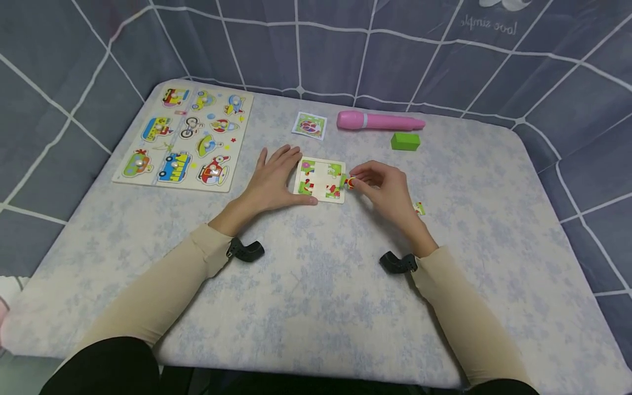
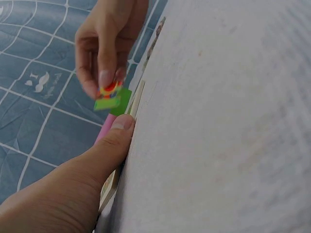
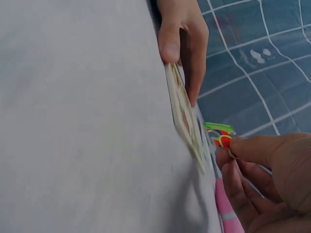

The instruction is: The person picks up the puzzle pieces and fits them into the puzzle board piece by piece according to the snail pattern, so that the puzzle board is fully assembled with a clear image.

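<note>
A small square puzzle board (image 1: 320,180) lies on the table, with picture pieces in its corners and bare wood between them. My left hand (image 1: 276,179) rests at its left side, fingers spread and fairly straight; the thumb (image 2: 121,127) touches the near edge. With thumb and fingertips, my right hand (image 1: 382,186) pinches a green, red and yellow puzzle piece (image 3: 223,136) just off the board's right edge. Another small puzzle piece (image 1: 419,208) lies beside the right wrist, partly hidden by it.
A large peg puzzle (image 1: 192,129) with vehicle pieces lies at the back left. Behind the small board are a square picture card (image 1: 310,125), a pink marker-shaped stick (image 1: 380,120) and a green block (image 1: 405,141). Grey tiled-pattern curtain (image 1: 266,49) surrounds the table's far sides.
</note>
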The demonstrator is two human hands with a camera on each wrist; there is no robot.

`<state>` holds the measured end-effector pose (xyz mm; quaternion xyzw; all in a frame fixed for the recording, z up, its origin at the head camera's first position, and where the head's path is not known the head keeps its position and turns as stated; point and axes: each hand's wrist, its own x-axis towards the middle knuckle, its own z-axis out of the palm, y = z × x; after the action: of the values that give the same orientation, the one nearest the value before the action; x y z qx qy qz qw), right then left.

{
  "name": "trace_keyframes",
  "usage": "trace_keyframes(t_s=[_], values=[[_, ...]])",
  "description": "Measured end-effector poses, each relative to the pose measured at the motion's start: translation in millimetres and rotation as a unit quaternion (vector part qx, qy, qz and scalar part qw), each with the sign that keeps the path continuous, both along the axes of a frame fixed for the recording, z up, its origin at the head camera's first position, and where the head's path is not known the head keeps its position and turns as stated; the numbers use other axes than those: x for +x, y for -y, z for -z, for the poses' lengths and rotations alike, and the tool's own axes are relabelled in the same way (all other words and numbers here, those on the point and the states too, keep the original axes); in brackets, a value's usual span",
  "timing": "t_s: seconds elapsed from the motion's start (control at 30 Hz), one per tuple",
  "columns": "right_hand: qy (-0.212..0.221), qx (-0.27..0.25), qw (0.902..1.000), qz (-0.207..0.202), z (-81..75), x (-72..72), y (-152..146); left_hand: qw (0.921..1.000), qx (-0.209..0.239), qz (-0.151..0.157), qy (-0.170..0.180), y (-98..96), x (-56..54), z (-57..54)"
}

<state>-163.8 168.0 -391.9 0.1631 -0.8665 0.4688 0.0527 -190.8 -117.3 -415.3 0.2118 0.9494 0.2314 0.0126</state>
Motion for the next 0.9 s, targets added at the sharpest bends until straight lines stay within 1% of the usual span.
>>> trace_keyframes(t_s=[0.17,0.37,0.5,0.57,0.9], values=[[0.014,-0.021,0.9997,-0.004,-0.1,-12.8,36.3,1.0,0.001,-0.001,-0.001,0.9,1.3,1.3],[0.01,-0.026,0.9996,0.003,6.5,-18.9,64.6,1.0,0.001,0.001,-0.001,0.5,2.3,-0.9],[0.008,-0.027,0.9996,0.009,10.8,-21.8,73.9,1.0,-0.001,0.002,-0.003,0.4,1.9,-1.3],[0.005,-0.019,0.9998,0.008,12.6,-22.1,76.6,1.0,-0.003,0.003,-0.003,0.4,1.6,-0.8],[-0.056,0.04,0.9975,-0.015,15.6,-20.1,80.6,1.0,-0.008,0.002,-0.005,-0.1,0.7,-1.4]])
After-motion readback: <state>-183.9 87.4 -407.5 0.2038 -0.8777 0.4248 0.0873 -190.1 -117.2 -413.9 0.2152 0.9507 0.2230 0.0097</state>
